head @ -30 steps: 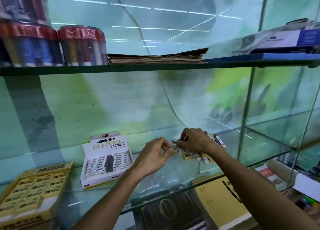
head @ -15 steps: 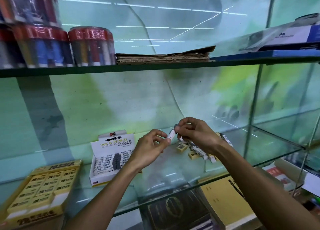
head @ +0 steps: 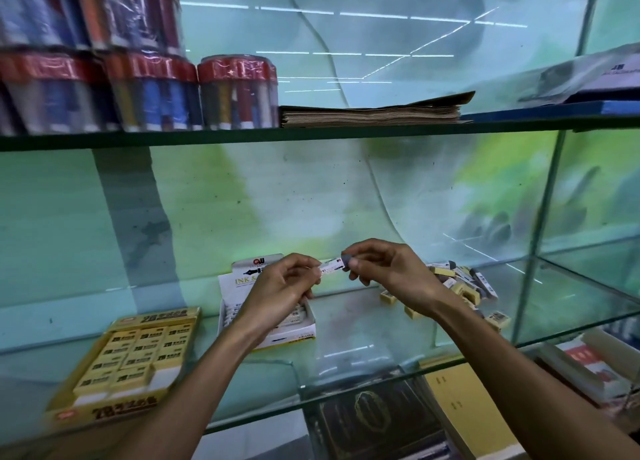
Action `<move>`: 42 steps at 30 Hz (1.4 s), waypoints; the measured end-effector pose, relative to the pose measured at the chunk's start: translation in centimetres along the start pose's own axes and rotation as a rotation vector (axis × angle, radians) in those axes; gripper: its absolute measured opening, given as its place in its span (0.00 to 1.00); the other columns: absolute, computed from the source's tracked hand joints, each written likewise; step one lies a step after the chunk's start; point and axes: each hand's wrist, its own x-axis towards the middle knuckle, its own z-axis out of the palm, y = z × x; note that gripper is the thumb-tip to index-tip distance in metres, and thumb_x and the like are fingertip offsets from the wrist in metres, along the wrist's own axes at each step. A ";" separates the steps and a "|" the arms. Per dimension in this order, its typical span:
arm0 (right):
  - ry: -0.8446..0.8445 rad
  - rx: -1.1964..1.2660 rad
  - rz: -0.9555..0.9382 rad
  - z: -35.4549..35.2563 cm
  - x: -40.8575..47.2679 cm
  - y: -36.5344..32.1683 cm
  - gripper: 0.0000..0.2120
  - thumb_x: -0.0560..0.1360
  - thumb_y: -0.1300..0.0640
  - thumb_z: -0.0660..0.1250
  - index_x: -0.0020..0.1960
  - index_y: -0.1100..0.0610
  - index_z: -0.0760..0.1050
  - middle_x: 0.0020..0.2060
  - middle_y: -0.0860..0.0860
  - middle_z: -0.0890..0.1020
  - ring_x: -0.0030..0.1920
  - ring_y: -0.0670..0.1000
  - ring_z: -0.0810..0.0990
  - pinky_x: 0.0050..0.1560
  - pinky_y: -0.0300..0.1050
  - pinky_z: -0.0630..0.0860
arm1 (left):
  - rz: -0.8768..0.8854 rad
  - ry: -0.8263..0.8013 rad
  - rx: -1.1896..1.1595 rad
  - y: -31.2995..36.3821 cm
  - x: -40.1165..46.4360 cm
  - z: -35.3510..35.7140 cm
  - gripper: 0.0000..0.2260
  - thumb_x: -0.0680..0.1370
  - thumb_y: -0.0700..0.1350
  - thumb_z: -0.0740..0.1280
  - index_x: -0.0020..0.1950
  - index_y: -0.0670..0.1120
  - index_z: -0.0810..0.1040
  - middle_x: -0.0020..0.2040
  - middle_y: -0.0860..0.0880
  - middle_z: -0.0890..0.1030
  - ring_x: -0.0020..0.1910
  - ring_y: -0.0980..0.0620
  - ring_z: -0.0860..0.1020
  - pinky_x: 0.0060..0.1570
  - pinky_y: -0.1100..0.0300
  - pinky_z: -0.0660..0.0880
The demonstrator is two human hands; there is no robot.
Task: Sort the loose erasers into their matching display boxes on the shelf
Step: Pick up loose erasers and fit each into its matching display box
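Observation:
Both hands hold one white-and-grey ink and pencil eraser (head: pixel 333 265) above the glass shelf (head: pixel 346 352). My left hand (head: pixel 280 286) pinches its white end and my right hand (head: pixel 384 269) pinches its grey end. Behind and below my left hand stands the white ink and pencil eraser box (head: pixel 298 331), partly hidden. A yellow 2B eraser box (head: pixel 124 366), filled with yellow erasers, lies at the left of the shelf. A pile of loose erasers (head: pixel 464 286), yellow ones and white-and-grey ones, lies on the shelf to the right of my right wrist.
The upper glass shelf (head: pixel 311 132) carries wrapped pen tubs (head: pixel 235 92), a stack of brown paper (head: pixel 370 113) and flat packets at the right. A glass divider (head: pixel 540 231) closes the shelf on the right. Books (head: pixel 457 404) lie below.
Both hands rose from the eraser pile and moved left, lifting one white-and-grey eraser held between them. The view shifted so the boxes sit further right.

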 end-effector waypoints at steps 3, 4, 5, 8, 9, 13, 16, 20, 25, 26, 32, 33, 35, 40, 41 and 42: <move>-0.005 -0.028 -0.002 1.2 0.7 0.1 0.05 0.75 0.62 0.71 0.51 0.60 0.81 0.43 0.55 0.85 0.42 0.49 0.82 0.42 0.43 0.76 | 0.110 0.042 0.240 0.3 -0.5 -1.5 0.03 0.78 0.44 0.70 0.50 0.52 0.81 0.43 0.51 0.83 0.36 0.56 0.78 0.38 0.61 0.74; -0.013 -0.035 -0.003 1.7 1.0 0.2 0.05 0.74 0.62 0.72 0.50 0.60 0.82 0.43 0.55 0.85 0.42 0.49 0.83 0.43 0.42 0.76 | 0.154 0.054 0.324 0.6 -0.8 -2.0 0.04 0.77 0.45 0.71 0.50 0.52 0.81 0.42 0.54 0.82 0.35 0.58 0.77 0.37 0.64 0.73; -0.025 -0.041 -0.007 2.3 1.2 0.2 0.05 0.74 0.61 0.72 0.50 0.60 0.82 0.43 0.55 0.85 0.42 0.49 0.83 0.43 0.41 0.76 | 0.196 0.060 0.393 0.9 -0.9 -2.6 0.05 0.77 0.46 0.71 0.51 0.53 0.80 0.43 0.56 0.81 0.34 0.60 0.76 0.35 0.67 0.71; -0.063 -0.051 -0.021 4.1 1.7 -0.1 0.06 0.74 0.61 0.72 0.50 0.61 0.81 0.43 0.53 0.86 0.42 0.48 0.84 0.42 0.37 0.76 | 0.300 0.042 0.571 1.5 -1.1 -4.5 0.07 0.76 0.47 0.73 0.52 0.54 0.80 0.47 0.57 0.80 0.41 0.59 0.77 0.41 0.67 0.72; -0.078 -0.049 -0.025 4.7 1.9 -0.2 0.06 0.74 0.61 0.72 0.50 0.61 0.81 0.42 0.52 0.86 0.42 0.47 0.84 0.41 0.36 0.76 | 0.318 0.032 0.606 1.5 -1.1 -5.0 0.06 0.75 0.47 0.73 0.52 0.53 0.81 0.48 0.56 0.81 0.41 0.58 0.77 0.43 0.65 0.73; -0.104 -0.049 -0.008 6.1 2.5 0.1 0.06 0.74 0.61 0.72 0.51 0.60 0.80 0.42 0.51 0.86 0.42 0.46 0.83 0.41 0.34 0.75 | 0.304 0.002 0.717 1.4 -1.9 -6.9 0.04 0.75 0.46 0.72 0.49 0.50 0.82 0.47 0.55 0.83 0.41 0.58 0.77 0.43 0.64 0.74; -0.071 -0.181 0.006 6.3 3.3 1.2 0.04 0.75 0.58 0.72 0.50 0.53 0.80 0.41 0.49 0.85 0.45 0.48 0.83 0.46 0.40 0.78 | 0.208 -0.079 0.784 1.0 -2.6 -8.3 0.04 0.75 0.46 0.73 0.48 0.50 0.82 0.43 0.56 0.83 0.40 0.59 0.78 0.41 0.65 0.74; -0.002 -0.340 0.009 6.5 4.4 2.5 0.04 0.75 0.57 0.71 0.49 0.50 0.80 0.40 0.44 0.83 0.42 0.43 0.81 0.46 0.39 0.77 | 0.101 -0.185 0.907 0.5 -3.1 -9.3 0.04 0.74 0.46 0.73 0.48 0.51 0.83 0.39 0.59 0.80 0.36 0.65 0.76 0.35 0.73 0.68; 0.033 -0.413 0.004 6.9 5.0 2.9 0.03 0.76 0.58 0.70 0.49 0.52 0.80 0.40 0.44 0.83 0.42 0.44 0.80 0.41 0.31 0.73 | 0.017 -0.240 1.020 -0.1 -2.9 -9.9 0.06 0.73 0.47 0.73 0.49 0.51 0.84 0.42 0.57 0.82 0.36 0.63 0.75 0.38 0.67 0.70; 0.033 -0.421 0.006 7.0 5.0 3.0 0.03 0.76 0.58 0.70 0.49 0.52 0.80 0.40 0.44 0.82 0.42 0.43 0.80 0.41 0.30 0.73 | 0.010 -0.243 1.008 -0.3 -2.8 -9.9 0.06 0.73 0.47 0.74 0.49 0.51 0.84 0.41 0.58 0.82 0.35 0.64 0.75 0.37 0.68 0.69; 0.046 -0.438 0.007 6.7 4.9 3.3 0.03 0.76 0.58 0.69 0.49 0.53 0.80 0.40 0.43 0.82 0.43 0.45 0.81 0.42 0.34 0.74 | 0.027 -0.241 1.081 -0.8 -2.9 -9.5 0.06 0.73 0.49 0.74 0.48 0.51 0.83 0.45 0.55 0.84 0.43 0.57 0.78 0.43 0.61 0.72; 0.048 -0.440 0.009 6.6 4.9 3.4 0.03 0.76 0.58 0.69 0.49 0.53 0.80 0.39 0.42 0.82 0.43 0.45 0.80 0.42 0.32 0.73 | 0.033 -0.237 1.109 -0.9 -2.8 -9.4 0.06 0.73 0.49 0.74 0.48 0.51 0.83 0.46 0.56 0.84 0.45 0.56 0.78 0.43 0.60 0.71; 0.053 -0.447 0.008 6.4 4.8 3.5 0.03 0.76 0.58 0.69 0.49 0.52 0.80 0.39 0.42 0.82 0.42 0.43 0.80 0.39 0.28 0.72 | 0.053 -0.230 1.156 -1.0 -2.7 -9.3 0.06 0.73 0.49 0.74 0.48 0.51 0.83 0.46 0.56 0.84 0.47 0.56 0.78 0.44 0.60 0.70; 0.077 -0.472 0.012 4.6 4.1 3.5 0.03 0.76 0.58 0.69 0.49 0.52 0.80 0.39 0.41 0.81 0.42 0.40 0.79 0.39 0.27 0.71 | 0.100 -0.215 1.232 -0.9 -2.4 -8.9 0.05 0.71 0.50 0.73 0.45 0.52 0.82 0.40 0.59 0.81 0.42 0.59 0.75 0.42 0.60 0.65; 0.088 -0.477 0.012 4.0 3.9 3.4 0.03 0.76 0.58 0.69 0.49 0.52 0.80 0.40 0.41 0.82 0.42 0.40 0.80 0.39 0.27 0.71 | 0.106 -0.211 1.221 -0.8 -2.3 -8.8 0.05 0.71 0.51 0.72 0.45 0.52 0.81 0.38 0.60 0.80 0.40 0.60 0.75 0.41 0.60 0.64; 0.102 -0.481 0.013 3.2 3.7 3.4 0.03 0.76 0.58 0.69 0.48 0.52 0.80 0.40 0.42 0.82 0.41 0.40 0.80 0.39 0.27 0.71 | 0.105 -0.205 1.178 -0.7 -2.2 -8.6 0.05 0.71 0.52 0.72 0.44 0.52 0.81 0.37 0.60 0.80 0.39 0.61 0.75 0.40 0.61 0.65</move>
